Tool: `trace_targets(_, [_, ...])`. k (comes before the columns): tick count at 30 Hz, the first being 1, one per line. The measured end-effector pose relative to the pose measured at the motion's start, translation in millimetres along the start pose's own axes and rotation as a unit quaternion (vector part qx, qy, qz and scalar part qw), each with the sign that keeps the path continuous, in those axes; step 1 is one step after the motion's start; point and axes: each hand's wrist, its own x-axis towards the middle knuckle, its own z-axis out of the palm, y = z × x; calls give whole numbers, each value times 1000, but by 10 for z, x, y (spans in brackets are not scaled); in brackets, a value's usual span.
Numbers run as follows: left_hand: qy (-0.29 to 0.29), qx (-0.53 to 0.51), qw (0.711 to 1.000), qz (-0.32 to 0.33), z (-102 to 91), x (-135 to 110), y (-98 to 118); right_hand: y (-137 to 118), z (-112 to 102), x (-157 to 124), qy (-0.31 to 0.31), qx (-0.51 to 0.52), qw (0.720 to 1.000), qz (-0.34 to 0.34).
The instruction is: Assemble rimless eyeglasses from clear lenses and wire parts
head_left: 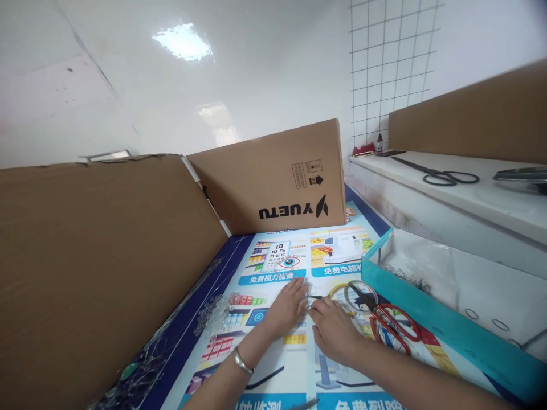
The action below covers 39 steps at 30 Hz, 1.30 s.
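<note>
Both hands rest close together on a printed poster (pixel 273 267) that covers the table. My left hand (pixel 288 304) lies palm down, fingers together, with a silver bracelet on its wrist. My right hand (pixel 333 324) is beside it, fingers curled toward a thin dark piece between the two hands; that piece is too small to name. Red-handled scissors (pixel 391 324) lie just right of my right hand, next to a yellow ring. A row of small clear beads (pixel 211 313) lies to the left of my left hand.
Brown cardboard boxes (pixel 273 176) wall in the left side and the back. A teal box (pixel 427 307) holding small rings stands on the right. On a white shelf (pixel 470 196) above it lie black scissors (pixel 444 176). Thin wires lie at the lower left (pixel 141 370).
</note>
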Motion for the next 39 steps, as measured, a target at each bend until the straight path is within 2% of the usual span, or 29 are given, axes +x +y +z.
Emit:
trace_targets(6, [-1,-4,1000,22,74,359,-15,2,6,3,-2,-13,1000,-4])
trace_targets(13, [-6,-9,999,36,113,674,-144,-19,-51,15,-20,-12,1000,2])
trace_targets(17, [2,-11,999,37,97,720,-146,-29,-75,27,-35,-15,999,4])
trace_targets(24, [45,-7,999,12,-12,598,-61,-8,-32,35,-18,4,1000,12])
trace_targets(26, [68,1,997,-23,-41,571,-155,-7,-34,39,-17,8,1000,12])
trace_targets(29, [107,18,989,-104,-46,555,-422,-14,-47,43,-20,12,1000,12])
trace_targets(32, [113,30,981,-158,25,563,-694,-25,-61,46,-24,12,1000,14])
trace_targets(35, [92,37,979,-177,152,580,-834,-34,-73,47,-28,10,999,15])
trace_targets(39, [69,51,980,-179,292,589,-869,-39,-81,47,-36,12,999,15])
